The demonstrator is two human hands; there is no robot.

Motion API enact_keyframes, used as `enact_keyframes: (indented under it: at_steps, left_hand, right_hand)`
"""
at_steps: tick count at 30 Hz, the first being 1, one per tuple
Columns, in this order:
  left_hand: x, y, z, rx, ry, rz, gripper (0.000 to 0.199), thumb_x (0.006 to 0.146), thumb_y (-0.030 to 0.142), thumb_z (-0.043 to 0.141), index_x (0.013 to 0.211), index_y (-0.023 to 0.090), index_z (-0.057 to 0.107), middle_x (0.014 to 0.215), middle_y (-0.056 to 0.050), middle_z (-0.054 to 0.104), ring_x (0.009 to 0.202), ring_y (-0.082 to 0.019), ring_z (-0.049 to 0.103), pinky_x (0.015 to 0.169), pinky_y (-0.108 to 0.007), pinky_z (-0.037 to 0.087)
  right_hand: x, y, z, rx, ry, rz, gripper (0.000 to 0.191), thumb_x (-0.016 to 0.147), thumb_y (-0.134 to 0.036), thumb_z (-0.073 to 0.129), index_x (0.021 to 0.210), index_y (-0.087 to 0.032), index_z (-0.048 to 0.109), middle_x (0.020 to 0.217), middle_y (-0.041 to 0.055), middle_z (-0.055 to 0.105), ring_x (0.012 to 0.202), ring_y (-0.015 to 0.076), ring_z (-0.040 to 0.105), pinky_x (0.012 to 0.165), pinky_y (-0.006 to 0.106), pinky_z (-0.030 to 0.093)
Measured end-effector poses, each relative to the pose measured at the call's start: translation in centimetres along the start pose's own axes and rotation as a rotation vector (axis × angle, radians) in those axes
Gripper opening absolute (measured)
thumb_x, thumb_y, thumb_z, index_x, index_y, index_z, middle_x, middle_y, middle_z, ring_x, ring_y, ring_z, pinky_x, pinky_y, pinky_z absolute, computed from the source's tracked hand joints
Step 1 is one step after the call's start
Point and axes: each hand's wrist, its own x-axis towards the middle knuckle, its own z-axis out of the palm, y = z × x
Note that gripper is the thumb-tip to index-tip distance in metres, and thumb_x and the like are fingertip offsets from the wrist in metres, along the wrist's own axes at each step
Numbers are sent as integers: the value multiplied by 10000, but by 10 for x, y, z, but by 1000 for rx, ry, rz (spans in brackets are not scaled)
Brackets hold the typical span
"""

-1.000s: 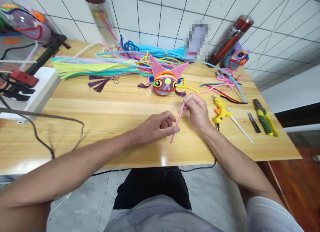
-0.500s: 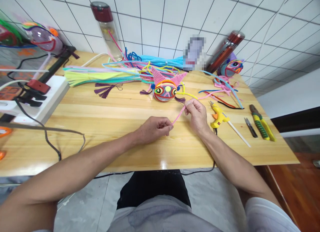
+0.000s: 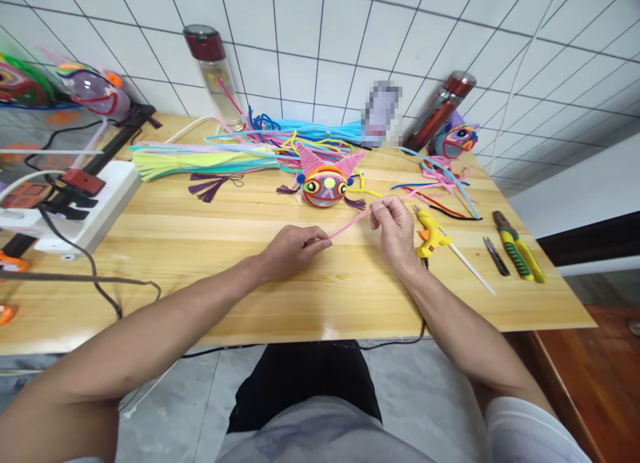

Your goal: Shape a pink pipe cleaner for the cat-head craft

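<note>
A thin pink pipe cleaner (image 3: 350,224) stretches between my two hands above the wooden table (image 3: 200,250). My left hand (image 3: 293,248) pinches its lower end, and my right hand (image 3: 395,226) pinches its upper end. Just behind my hands sits a round pipe-cleaner cat face (image 3: 325,182) with pink pointed ears, big eyes and purple tassels.
A yellow glue gun (image 3: 433,235), small snips (image 3: 496,255) and green-handled pliers (image 3: 515,253) lie right of my right hand. Bundles of coloured pipe cleaners (image 3: 210,158) and two bottles (image 3: 217,66) stand at the back. A white power strip (image 3: 85,206) with cables sits at the left.
The pipe cleaner hung steeply from my right hand with the left fingers loose beside it; now my left hand pinches its lower end and has drawn it left, pulling it out flatter.
</note>
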Motion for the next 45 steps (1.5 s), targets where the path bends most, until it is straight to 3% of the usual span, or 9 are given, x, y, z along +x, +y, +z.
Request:
enact_keyframes:
  at_steps: [10, 13, 15, 17, 20, 23, 30, 39, 45]
  left_hand:
    - [-2, -10, -3, 293, 54, 62, 272, 1020, 305, 528, 866, 197, 724, 747, -22, 741, 645, -141, 617, 649, -257, 394]
    - [0, -11, -6, 445, 110, 25, 238, 973, 276, 558, 787, 194, 681, 771, -44, 715, 680, -159, 610, 633, -277, 379]
    - [1, -11, -7, 516, 136, -7, 165, 948, 295, 601, 866, 192, 701, 864, -65, 722, 743, -182, 635, 640, -290, 394]
    - [1, -12, -7, 550, 121, -15, 157, 944, 315, 629, 979, 190, 716, 952, -79, 726, 810, -205, 660, 660, -303, 419]
    - [0, -14, -6, 569, 75, 0, 140, 978, 286, 608, 961, 191, 709, 965, -80, 715, 843, -214, 661, 691, -319, 444]
    - [1, -17, -4, 576, 55, 23, 217, 1045, 246, 532, 924, 197, 705, 940, -78, 706, 866, -216, 659, 737, -329, 473]
    - [5, -22, 0, 642, 28, -1, 268, 1097, 202, 491, 944, 187, 711, 925, -85, 709, 895, -230, 656, 813, -346, 496]
    - [4, -20, 5, 691, -41, 50, 245, 1092, 165, 485, 1014, 171, 717, 978, -105, 712, 940, -263, 640, 827, -385, 478]
    - [6, -14, 8, 677, -91, 68, 225, 1092, 173, 505, 1069, 164, 728, 1018, -113, 725, 971, -266, 643, 812, -395, 458]
  right_hand:
    - [6, 7, -3, -31, -17, 27, 159, 931, -371, 614, 835, -244, 614, 690, -61, 567, 641, 144, 508, 676, 283, 414]
    - [6, 9, -6, -288, -150, -30, 106, 939, -299, 593, 867, -241, 644, 765, -24, 644, 696, 168, 556, 700, 298, 418]
    - [3, 9, -6, -549, -281, -72, 101, 926, -216, 588, 865, -238, 666, 841, 21, 707, 766, 196, 606, 723, 318, 421]
    - [-1, 7, -5, -770, -398, -114, 133, 925, -170, 590, 894, -238, 700, 933, 65, 749, 850, 228, 649, 745, 337, 436]
    - [-8, 3, -3, -912, -486, -206, 158, 974, -188, 590, 988, -239, 738, 1020, 101, 765, 940, 260, 677, 808, 363, 479]
    - [-10, 2, -3, -952, -493, -270, 151, 1003, -221, 600, 1045, -226, 745, 1047, 119, 761, 980, 284, 675, 862, 394, 497]
    - [-6, 12, -6, -994, -576, -276, 157, 1014, -178, 593, 965, -233, 731, 1008, 105, 756, 964, 281, 665, 862, 392, 491]
    - [-17, 5, -5, -964, -493, -438, 224, 1059, -260, 561, 1186, -208, 738, 1099, 138, 757, 1010, 302, 674, 915, 417, 516]
    - [-15, 13, -4, -1057, -517, -480, 260, 1097, -265, 524, 1057, -200, 773, 970, 117, 741, 917, 265, 663, 836, 374, 505]
